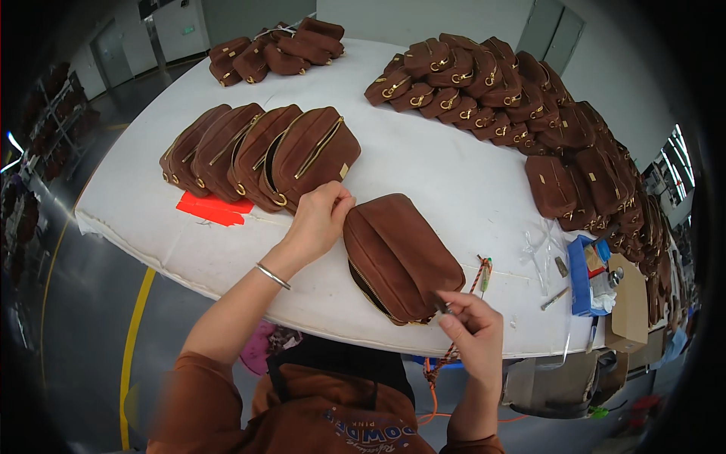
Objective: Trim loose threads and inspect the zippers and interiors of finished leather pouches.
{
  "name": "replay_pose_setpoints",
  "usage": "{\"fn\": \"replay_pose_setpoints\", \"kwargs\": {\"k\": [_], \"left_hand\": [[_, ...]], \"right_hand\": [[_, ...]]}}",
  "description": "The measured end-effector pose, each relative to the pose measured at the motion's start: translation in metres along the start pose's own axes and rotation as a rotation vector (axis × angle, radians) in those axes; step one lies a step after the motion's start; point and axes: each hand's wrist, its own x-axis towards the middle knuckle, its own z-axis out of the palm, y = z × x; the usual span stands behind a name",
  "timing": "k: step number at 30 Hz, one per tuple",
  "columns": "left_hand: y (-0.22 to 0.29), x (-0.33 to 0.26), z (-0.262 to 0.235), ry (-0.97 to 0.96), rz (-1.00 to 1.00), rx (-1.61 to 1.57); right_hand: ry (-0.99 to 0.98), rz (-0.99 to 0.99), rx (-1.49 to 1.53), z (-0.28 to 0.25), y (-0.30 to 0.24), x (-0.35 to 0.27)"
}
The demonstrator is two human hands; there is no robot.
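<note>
A brown zippered bag (401, 261) lies on the white table in front of me, its zipper side partly open toward me. My left hand (324, 218) is closed in a pinch at the bag's far left corner; whatever is between the fingertips is too small to make out. In my right hand (475, 331) is a small dark-tipped tool (442, 304), its tip at the bag's near right corner. Just beyond my left hand, a row of similar brown bags (306, 155) with gold zippers leans together.
Large piles of brown bags (484, 83) cover the table's far right, with a smaller group (280, 51) at the back. A blue bin (581, 276) of small items stands at right beside a cardboard box (629, 314). Red tape (215, 208) marks the white table (144, 219). A braided cord (476, 281) lies near my right hand.
</note>
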Motion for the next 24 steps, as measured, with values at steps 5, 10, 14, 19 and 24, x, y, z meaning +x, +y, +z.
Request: {"fn": "replay_pose_setpoints", "kwargs": {"k": [5, 10, 14, 19, 24], "left_hand": [[0.007, -0.016, -0.007, -0.060, -0.188, -0.183], [0.020, -0.045, -0.019, -0.217, -0.386, -0.784], [0.021, -0.070, -0.009, -0.198, -0.426, -0.893], [0.031, -0.090, 0.012, -0.133, -0.439, -0.965], [0.042, -0.100, 0.030, -0.124, -0.376, -0.966]], "right_hand": [[-0.107, 0.001, -0.170, 0.008, 0.000, 0.004], [0.047, -0.085, -0.219, -0.023, 0.017, 0.020], [0.170, -0.118, -0.267, -0.035, 0.016, 0.035], [0.214, -0.207, -0.329, 0.000, -0.016, 0.030], [0.044, -0.473, -0.637, 0.031, -0.020, 0.029]]}}
